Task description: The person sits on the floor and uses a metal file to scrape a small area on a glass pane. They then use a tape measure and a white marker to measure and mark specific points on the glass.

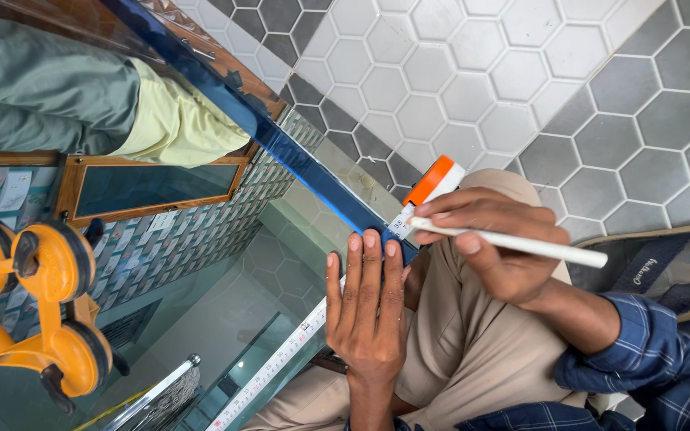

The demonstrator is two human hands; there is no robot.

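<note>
1. My left hand point(366, 307) lies flat, fingers point(373, 263) stretched out and gripping nothing, pressing the measuring tape point(269, 369) onto the mirror sheet point(201, 319).
2. My right hand point(493, 239) has its fingers closed around a white marker point(521, 243), its tip at the tape near the mirror's blue edge point(313, 168).
3. The tape's orange-and-white case point(433, 182) sits just beyond my right hand, over the edge.
4. An orange suction lifter point(37, 307) stands on the mirror, well apart to the left.
5. I see hexagon floor tiles point(473, 72) beyond the edge.
</note>
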